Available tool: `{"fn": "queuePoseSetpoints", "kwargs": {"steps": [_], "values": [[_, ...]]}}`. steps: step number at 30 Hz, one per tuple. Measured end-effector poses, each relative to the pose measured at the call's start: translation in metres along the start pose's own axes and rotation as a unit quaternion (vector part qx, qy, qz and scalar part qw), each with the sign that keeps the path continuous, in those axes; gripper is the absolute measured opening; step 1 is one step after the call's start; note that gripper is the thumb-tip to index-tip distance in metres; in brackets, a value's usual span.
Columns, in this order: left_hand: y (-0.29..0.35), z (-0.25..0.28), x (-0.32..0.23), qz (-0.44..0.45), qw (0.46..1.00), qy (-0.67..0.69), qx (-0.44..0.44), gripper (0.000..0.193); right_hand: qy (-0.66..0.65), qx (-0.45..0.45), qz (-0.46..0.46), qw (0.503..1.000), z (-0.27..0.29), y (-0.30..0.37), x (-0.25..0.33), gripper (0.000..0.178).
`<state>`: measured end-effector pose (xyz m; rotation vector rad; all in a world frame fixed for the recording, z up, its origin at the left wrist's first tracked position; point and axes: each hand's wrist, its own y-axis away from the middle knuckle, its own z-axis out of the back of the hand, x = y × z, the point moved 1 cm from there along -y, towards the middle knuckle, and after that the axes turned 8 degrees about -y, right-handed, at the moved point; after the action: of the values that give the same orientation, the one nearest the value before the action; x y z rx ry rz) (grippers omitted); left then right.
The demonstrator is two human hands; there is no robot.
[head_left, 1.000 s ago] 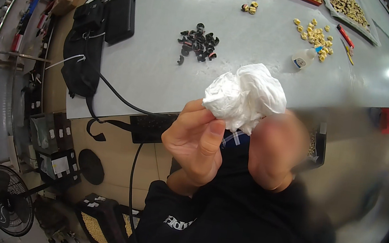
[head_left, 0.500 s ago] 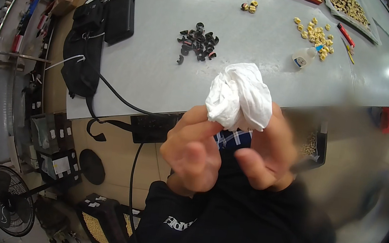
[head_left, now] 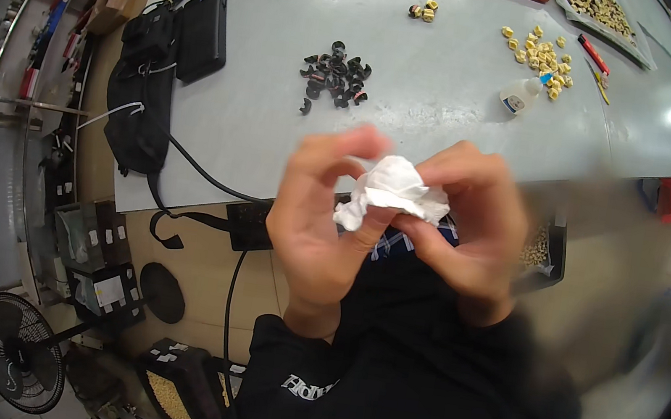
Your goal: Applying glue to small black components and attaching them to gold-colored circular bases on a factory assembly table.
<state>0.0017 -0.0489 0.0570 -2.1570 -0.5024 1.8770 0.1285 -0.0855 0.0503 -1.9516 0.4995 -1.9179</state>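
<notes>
While both grips pinch the white tissue wad (head_left: 393,192) from either side, we judge the crumpling mostly done: it sits as a tight ball, one loose corner hanging at lower left. Our left hand (head_left: 322,216) curls fingers over the top with the thumb pressing underneath; our right hand (head_left: 469,227) closes fingertips on the wad's right edge. Hands are raised in front of the chest, above the table (head_left: 434,104) edge, blurred. Beyond lie black clips (head_left: 334,78), a small glue bottle (head_left: 522,95) and yellow pieces (head_left: 542,54), all well apart.
</notes>
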Motion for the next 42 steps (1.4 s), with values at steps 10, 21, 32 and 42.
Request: {"fn": "queuePoseSetpoints", "kwargs": {"steps": [10,21,32,42], "values": [[0.003,0.022,0.013,0.153,0.939,0.253,0.174,0.012,-0.290,-0.074,-0.067,0.952,0.005,0.002,0.002,0.042],[0.012,0.007,-0.007,0.066,0.687,0.599,0.405,0.019,-0.538,0.238,0.003,0.809,0.017,-0.004,0.024,0.007],[0.016,-0.015,-0.019,-0.034,0.734,0.598,0.319,0.015,-0.435,0.281,0.172,0.838,0.017,0.003,0.021,0.021],[-0.015,-0.004,-0.007,-0.064,0.727,0.511,0.454,0.032,-0.387,0.217,0.199,0.874,0.041,-0.006,-0.009,0.018]]}}
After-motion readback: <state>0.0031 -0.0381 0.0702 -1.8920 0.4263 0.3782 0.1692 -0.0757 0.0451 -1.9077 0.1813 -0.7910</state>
